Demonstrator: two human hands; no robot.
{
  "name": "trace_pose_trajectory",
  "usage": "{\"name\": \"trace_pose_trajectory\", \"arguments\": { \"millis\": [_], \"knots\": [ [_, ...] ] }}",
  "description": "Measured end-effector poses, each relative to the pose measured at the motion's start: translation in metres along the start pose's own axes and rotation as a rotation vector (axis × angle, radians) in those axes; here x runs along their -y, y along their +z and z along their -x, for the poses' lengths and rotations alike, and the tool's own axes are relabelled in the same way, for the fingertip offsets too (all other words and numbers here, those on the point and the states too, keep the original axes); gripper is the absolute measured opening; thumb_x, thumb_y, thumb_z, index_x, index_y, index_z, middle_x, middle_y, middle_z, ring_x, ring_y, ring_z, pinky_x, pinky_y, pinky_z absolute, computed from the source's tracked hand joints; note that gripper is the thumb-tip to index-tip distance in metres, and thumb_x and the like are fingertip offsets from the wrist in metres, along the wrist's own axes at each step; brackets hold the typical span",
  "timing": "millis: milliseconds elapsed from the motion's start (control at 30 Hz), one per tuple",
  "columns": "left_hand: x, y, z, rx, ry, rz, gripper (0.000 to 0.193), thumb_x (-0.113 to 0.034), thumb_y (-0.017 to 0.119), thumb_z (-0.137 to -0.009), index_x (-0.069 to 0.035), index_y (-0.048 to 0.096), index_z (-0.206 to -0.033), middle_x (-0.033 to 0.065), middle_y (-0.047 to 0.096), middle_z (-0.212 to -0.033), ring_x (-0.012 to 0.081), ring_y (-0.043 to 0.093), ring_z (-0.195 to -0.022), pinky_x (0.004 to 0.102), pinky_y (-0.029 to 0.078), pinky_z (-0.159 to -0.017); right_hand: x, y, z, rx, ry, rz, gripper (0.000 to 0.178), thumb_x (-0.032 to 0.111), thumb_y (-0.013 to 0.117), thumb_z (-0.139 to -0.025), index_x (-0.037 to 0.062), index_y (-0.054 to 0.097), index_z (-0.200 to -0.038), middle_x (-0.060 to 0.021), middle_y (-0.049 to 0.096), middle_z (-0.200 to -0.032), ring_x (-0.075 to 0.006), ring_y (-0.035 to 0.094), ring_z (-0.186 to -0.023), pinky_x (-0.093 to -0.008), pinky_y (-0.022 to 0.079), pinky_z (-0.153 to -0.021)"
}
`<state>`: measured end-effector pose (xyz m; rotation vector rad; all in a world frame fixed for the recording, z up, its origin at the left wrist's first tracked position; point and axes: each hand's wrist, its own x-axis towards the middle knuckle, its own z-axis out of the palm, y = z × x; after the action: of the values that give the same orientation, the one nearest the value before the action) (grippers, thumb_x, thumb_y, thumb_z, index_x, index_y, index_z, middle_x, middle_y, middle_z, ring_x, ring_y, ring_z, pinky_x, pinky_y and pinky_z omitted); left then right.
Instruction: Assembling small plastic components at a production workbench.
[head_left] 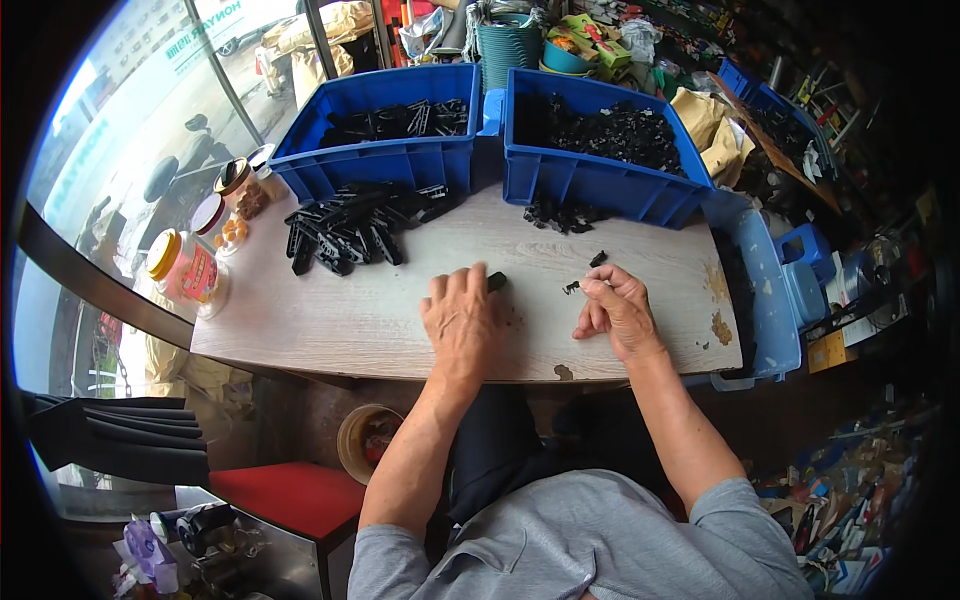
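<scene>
So on the far left there are a few lidded jars (187,272) at the edge of the pale table (280,318). Next along is a messy heap of long black parts (345,232), right in front of the left blue bin (385,163), which has more of them inside. The left hand (461,315) is palm down with its fingers bent, and a dark piece (496,282) pokes out on its thumb side; can't tell if it's gripped or just touched.

Further right, a little pile of small black bits (562,214) sits in front of the right blue bin (600,177). Below that, the small black clip (571,288) looks pinched between thumb and index of the right hand (622,308), over the table, with a loose piece (599,258) just beyond.

I'd say the step is handling parts one by one; the next move calls for a light, steady pinch and careful aim.
</scene>
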<state>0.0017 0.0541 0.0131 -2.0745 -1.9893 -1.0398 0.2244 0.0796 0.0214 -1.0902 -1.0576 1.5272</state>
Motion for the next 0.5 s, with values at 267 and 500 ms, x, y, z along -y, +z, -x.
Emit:
{"name": "trace_pose_trajectory", "arguments": {
  "millis": [267, 500],
  "knots": [
    [-0.014, 0.008, 0.015, -0.025, -0.149, 0.687, 0.016, -0.007, 0.069, -0.086, 0.000, 0.059, -0.097, 0.0118, 0.062, -0.076, 0.0209, 0.058, -0.062, 0.0300, 0.046, -0.059, 0.002, 0.006, 0.002, -0.008, -0.030, -0.106, 0.012, 0.021, 0.068, -0.088, 0.0105, 0.063, -0.092, -0.0003, 0.050, -0.052, -0.0136, 0.057, -0.050, -0.0377, 0.060, -0.055],
    [-0.051, 0.026, 0.024, 0.198, -0.503, 1.426, 0.022, -0.008, 0.071, -0.088, 0.000, 0.063, -0.107, 0.0031, 0.066, -0.080, 0.0054, 0.058, -0.065, 0.0198, 0.048, -0.056, -0.004, 0.018, 0.006, 0.025, -0.065, -0.182, 0.007, 0.014, 0.071, -0.086, 0.0101, 0.066, -0.089, 0.0044, 0.060, -0.071, -0.0071, 0.057, -0.065, -0.0247, 0.051, -0.068]
  ]
}}
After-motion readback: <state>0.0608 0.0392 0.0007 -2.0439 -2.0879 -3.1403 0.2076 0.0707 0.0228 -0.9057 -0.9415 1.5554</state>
